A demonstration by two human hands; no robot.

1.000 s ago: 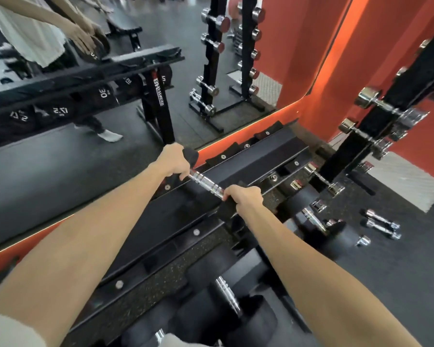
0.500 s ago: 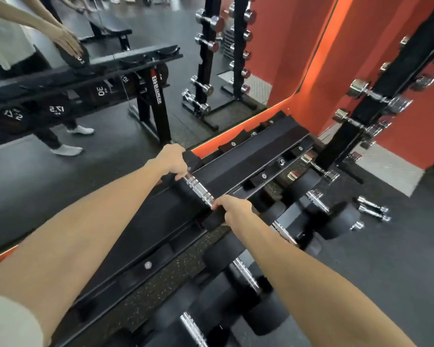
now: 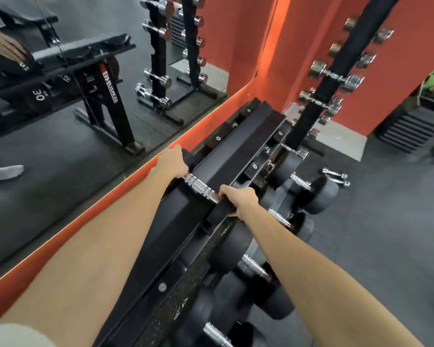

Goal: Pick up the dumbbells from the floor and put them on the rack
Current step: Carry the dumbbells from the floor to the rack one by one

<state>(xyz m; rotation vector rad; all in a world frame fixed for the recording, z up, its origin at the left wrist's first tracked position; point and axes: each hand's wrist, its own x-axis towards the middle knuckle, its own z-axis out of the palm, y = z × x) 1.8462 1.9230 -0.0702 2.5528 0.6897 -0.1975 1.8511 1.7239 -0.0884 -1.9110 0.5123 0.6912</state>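
Observation:
A black dumbbell with a chrome knurled handle [image 3: 200, 187] lies across the top tier of the black rack [image 3: 238, 144]. My left hand [image 3: 172, 162] grips its far head and my right hand [image 3: 238, 197] grips its near head [image 3: 219, 212]. Several more black dumbbells [image 3: 313, 196] sit on the lower tier to the right and below my right arm. Two small chrome dumbbells [image 3: 336, 175] lie on the dark floor beyond the rack's end.
A wall mirror on the left reflects the rack and a vertical stand. A tall black vertical stand [image 3: 336, 71] with chrome dumbbells rises at the right against the orange wall. A black stepped block [image 3: 409, 126] sits at far right. Dark rubber floor [image 3: 386, 234] spreads to the right.
Both hands have stayed on the dumbbell's heads and slid it a little along the top tier; the camera has leaned forward and lower over the rack.

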